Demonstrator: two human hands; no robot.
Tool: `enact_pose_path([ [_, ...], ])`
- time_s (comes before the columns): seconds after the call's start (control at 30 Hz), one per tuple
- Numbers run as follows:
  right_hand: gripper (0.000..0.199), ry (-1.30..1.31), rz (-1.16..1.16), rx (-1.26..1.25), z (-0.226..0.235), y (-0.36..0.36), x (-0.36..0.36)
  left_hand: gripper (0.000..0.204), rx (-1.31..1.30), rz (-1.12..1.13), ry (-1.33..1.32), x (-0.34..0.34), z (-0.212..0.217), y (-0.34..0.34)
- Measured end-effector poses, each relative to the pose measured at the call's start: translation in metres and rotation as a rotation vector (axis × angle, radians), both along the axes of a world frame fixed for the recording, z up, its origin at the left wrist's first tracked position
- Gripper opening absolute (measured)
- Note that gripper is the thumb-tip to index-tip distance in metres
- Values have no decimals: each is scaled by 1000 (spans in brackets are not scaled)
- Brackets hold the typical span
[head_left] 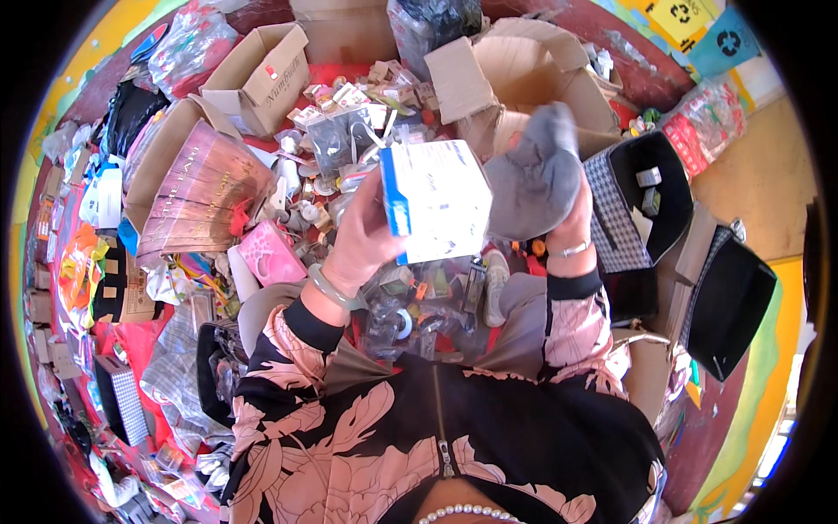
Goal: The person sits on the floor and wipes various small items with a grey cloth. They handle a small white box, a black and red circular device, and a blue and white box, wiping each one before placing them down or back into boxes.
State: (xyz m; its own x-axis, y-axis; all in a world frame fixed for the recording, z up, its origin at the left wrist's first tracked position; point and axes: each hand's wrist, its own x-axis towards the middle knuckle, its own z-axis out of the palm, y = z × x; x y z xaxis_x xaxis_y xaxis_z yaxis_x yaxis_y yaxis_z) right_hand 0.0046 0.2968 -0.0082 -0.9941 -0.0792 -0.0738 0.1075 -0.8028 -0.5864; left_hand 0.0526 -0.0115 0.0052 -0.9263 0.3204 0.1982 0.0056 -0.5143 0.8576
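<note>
My left hand [356, 240] grips a white box [449, 203] with a blue side, raised in front of me. Close by on the right, my right hand [576, 220] is closed on a grey cloth [534, 188]. The cloth's upper end is smeared by motion, and it hangs just beside the box, so I cannot tell whether they touch. Below both hands, between my knees, lies a heap of clear plastic pieces and small items, including a roll of tape [403, 324]. A pink patterned box [272, 253] sits left of my left wrist.
Opened cardboard boxes [546, 74] stand ahead, another [262, 83] at the far left. A pile of small boxes and loose parts [349, 131] spreads between them. Checked bins with black insides [621, 210] stand at my right. Bags and clutter cover the left side.
</note>
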Motion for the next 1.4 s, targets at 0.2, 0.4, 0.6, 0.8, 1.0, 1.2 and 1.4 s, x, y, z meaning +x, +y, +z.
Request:
enact_pose_path([
  [0.2,84,511,-97,1011,36,-94,41,55,411,-188,-358,2,-18,14],
  [0.4,53,359,-325,1177,0,-98,25,48,309,-318,-406,-1,-12,12],
  [0.6,34,106,-347,1159,-12,-77,15,53,256,-439,-342,2,-22,21],
  [0.8,39,240,-287,1044,-3,-70,8,61,676,-548,-505,-4,-31,14],
  [1.0,56,290,-46,352,50,-62,40,65,752,-489,-596,-11,-27,15],
  [1.2,40,850,-237,1723,53,-112,50,61,338,-177,-473,1,-35,27],
  [1.4,38,311,-474,1426,19,-121,40,80,-236,106,-20,-13,-25,29],
])
